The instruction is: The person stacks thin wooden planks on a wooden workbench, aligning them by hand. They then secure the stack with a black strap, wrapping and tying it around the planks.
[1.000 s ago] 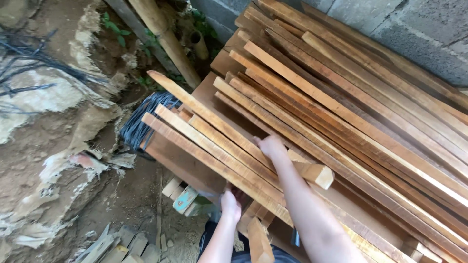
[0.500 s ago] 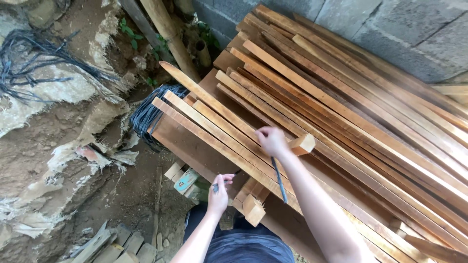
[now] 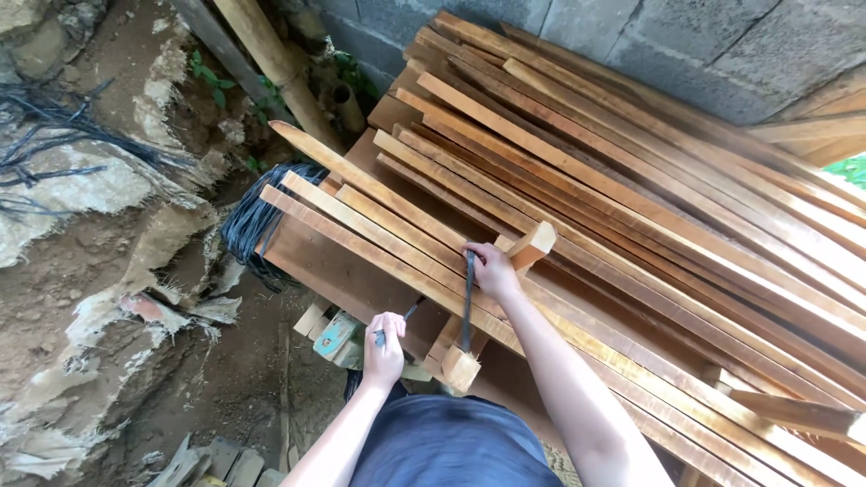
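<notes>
A large pile of long wooden slats [image 3: 631, 207] leans across the view. My right hand [image 3: 492, 271] rests on the slats' near ends and is closed around a short wooden stick [image 3: 532, 245] together with a dark strap [image 3: 468, 302]. The strap runs from that hand down along the stick to its cut lower end [image 3: 460, 370]. My left hand [image 3: 383, 353] sits lower left, just below the slats' edge, fist closed on a thin dark end [image 3: 410, 313] that looks like the same strap.
A coil of dark wire [image 3: 257, 230] lies under the slats' left ends. Small wood offcuts [image 3: 332, 332] lie on the dirt below. A bamboo pole [image 3: 275, 68] and a grey block wall [image 3: 686, 45] stand behind. Black cables [image 3: 54, 135] cross the rocky ground at left.
My right hand has taken up the short stick with the dark strap. My left hand has moved down and left, closing on the strap's thin end.
</notes>
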